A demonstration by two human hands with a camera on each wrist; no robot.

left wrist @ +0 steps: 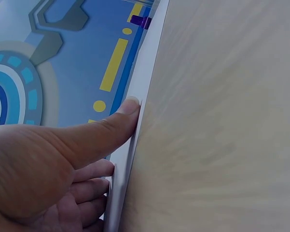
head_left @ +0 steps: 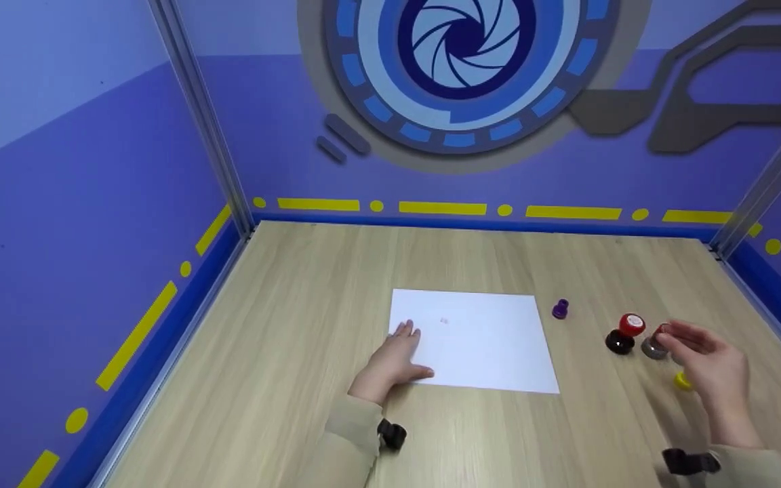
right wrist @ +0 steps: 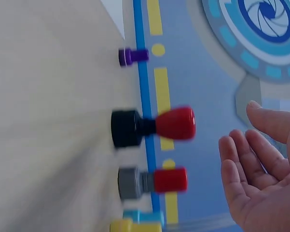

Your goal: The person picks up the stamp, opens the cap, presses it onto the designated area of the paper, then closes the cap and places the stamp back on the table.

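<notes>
A sheet of white paper (head_left: 478,346) lies on the table, a small faint reddish print on its upper left part. My left hand (head_left: 394,356) rests on the paper's left side, thumb near the front edge; the left wrist view shows the thumb lying along that edge. On the right, my right hand (right wrist: 263,169) hovers with loosely bent fingers and nothing between them. It is nearest a stamp with a grey base and red handle (right wrist: 171,180). Beside that stands a larger stamp with a black base and red knob (head_left: 632,324). A yellow stamp (head_left: 683,381) is partly hidden by the right hand.
A small purple stamp (head_left: 561,309) stands just right of the paper. A light blue stamp (right wrist: 145,216) shows behind the yellow one in the right wrist view. Blue walls (head_left: 282,149) close off the wooden table (head_left: 282,325) at the back and sides.
</notes>
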